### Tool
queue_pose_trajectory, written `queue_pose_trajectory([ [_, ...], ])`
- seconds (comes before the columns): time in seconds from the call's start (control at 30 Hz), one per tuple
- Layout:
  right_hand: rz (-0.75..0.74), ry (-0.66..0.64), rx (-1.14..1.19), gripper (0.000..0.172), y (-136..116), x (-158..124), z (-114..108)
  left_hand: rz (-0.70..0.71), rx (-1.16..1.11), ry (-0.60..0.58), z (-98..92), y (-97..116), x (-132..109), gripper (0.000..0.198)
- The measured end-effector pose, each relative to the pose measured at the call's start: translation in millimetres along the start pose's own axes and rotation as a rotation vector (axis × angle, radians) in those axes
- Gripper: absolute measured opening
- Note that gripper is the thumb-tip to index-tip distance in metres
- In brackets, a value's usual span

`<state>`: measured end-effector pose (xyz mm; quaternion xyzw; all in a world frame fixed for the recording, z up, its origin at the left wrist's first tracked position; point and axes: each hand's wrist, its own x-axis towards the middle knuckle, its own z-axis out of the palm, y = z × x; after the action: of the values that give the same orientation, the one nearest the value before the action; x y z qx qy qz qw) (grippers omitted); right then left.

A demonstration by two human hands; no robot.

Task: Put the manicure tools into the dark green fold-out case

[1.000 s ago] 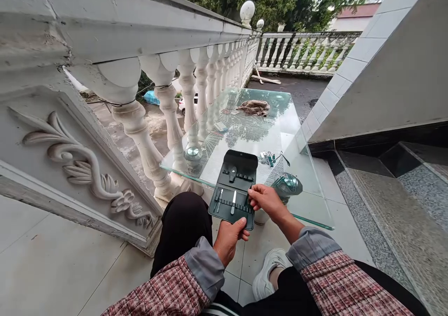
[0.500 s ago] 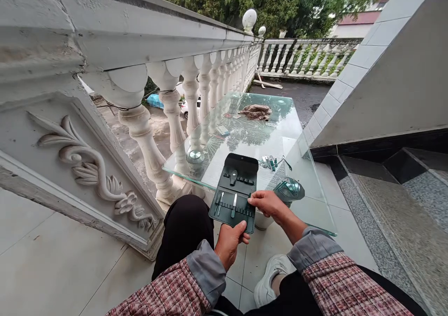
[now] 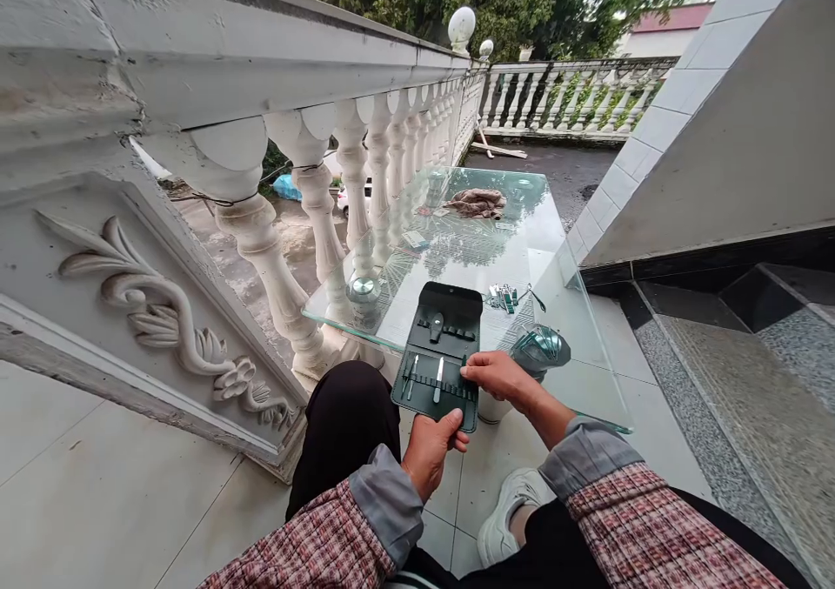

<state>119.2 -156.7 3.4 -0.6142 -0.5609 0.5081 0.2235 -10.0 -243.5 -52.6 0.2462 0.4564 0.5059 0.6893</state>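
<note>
My left hand [image 3: 430, 450] grips the lower edge of an unfolded dark manicure case [image 3: 451, 304], thumb on its inner face. A nail clipper [image 3: 437, 327] sits in the upper row of elastic loops. In the lower row stand a silver nail file [image 3: 439, 380] and slim tools [image 3: 411, 377] to its left. At the case's right side, my right hand [image 3: 497, 375] pinches a slim dark green tool [image 3: 464, 364] at the lower loops. Its exact kind is too small to tell, and the fingertips partly cover it.
The case is held over the near edge of a glass table [image 3: 457, 271]. On the glass lie several small metal manicure tools [image 3: 504, 298] and a crumpled brown cloth [image 3: 477, 204]. A white balustrade [image 3: 257, 232] runs along the left; steps [image 3: 724, 354] rise at right.
The view has shifted slightly. Both hands keep nearly the same hold on the case and the slim tool; the right fingers have barely moved.
</note>
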Motion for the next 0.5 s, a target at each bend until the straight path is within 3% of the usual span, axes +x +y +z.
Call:
queue_pose_trajectory([
  [0.27,-0.088,0.021,-0.077,0.019,-0.8,-1.3,-0.5,0.0,0.008,-0.005,0.0,-0.2,-0.6,0.049],
  [0.37,-0.119,0.074,-0.097,0.012,1.9,1.1,-2.2,-0.007,0.016,-0.009,0.1,0.1,-1.2,0.051],
  [0.5,-0.171,0.179,-0.15,0.017,4.8,7.7,-9.1,-0.034,0.044,-0.023,-0.4,-0.5,-2.6,0.049],
])
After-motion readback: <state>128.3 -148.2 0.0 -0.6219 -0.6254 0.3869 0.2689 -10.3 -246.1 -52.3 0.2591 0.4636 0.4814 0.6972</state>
